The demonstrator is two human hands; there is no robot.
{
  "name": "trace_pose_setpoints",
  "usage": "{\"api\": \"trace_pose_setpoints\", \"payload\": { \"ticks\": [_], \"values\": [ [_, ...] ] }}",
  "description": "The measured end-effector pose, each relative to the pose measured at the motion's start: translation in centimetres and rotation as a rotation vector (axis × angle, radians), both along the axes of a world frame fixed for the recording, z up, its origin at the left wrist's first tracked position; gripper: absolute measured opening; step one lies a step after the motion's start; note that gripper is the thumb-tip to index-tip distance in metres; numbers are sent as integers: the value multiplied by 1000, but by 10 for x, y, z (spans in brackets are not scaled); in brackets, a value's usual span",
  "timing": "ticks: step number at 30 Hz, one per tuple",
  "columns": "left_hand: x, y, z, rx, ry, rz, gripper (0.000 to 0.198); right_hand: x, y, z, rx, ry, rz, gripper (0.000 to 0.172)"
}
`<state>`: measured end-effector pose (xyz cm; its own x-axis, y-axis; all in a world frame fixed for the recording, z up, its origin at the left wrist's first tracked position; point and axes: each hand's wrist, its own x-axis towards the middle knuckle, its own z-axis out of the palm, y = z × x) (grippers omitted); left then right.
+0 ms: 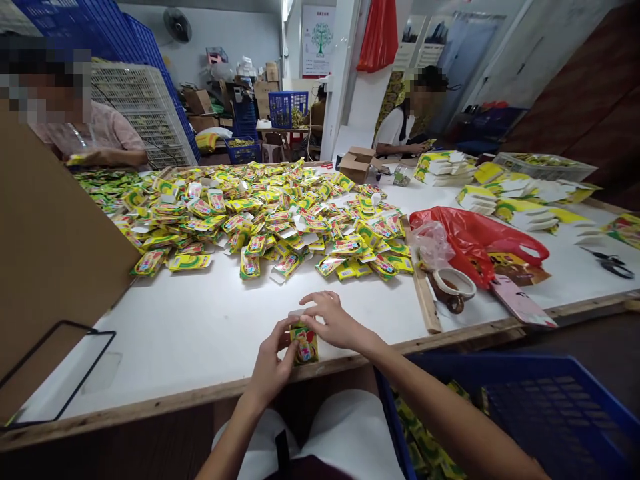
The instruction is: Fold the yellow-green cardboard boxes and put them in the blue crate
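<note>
A small yellow-green printed box [306, 345] stands upright near the table's front edge, its white top flap raised. My left hand [274, 357] grips it from the left, thumb on the printed front and fingers behind. Over its top edge, my right hand [333, 320] touches the flap with thumb and fingertips, the other fingers spread. Beyond both hands spreads a large heap of similar small boxes [280, 213], many with white flaps sticking out.
A wooden strip [425, 300] borders the heap on the right, beside a cup [454, 287], a red plastic bag [465, 233] and a phone [523, 300]. Scissors [613, 263] lie farther right. Below is a blue crate [540, 367] with packets. Cardboard [55, 233] stands left. Two people sit across.
</note>
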<state>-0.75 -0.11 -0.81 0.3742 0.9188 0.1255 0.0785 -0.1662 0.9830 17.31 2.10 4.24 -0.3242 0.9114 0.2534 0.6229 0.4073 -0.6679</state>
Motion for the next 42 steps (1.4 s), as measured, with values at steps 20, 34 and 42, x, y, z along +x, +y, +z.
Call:
{"api": "trace_pose_setpoints", "payload": {
  "ticks": [20, 34, 42],
  "values": [
    [7, 7, -1, 174, 117, 61, 17, -4, -24, -47, 23, 424, -81, 18],
    [10, 6, -9, 9, -159, 158, 14, -14, -28, -58, 22, 654, -152, 16],
    [14, 3, 2, 41, -91, 201, 13, -17, -30, -47, 52, 600, -191, 9]
  ]
}}
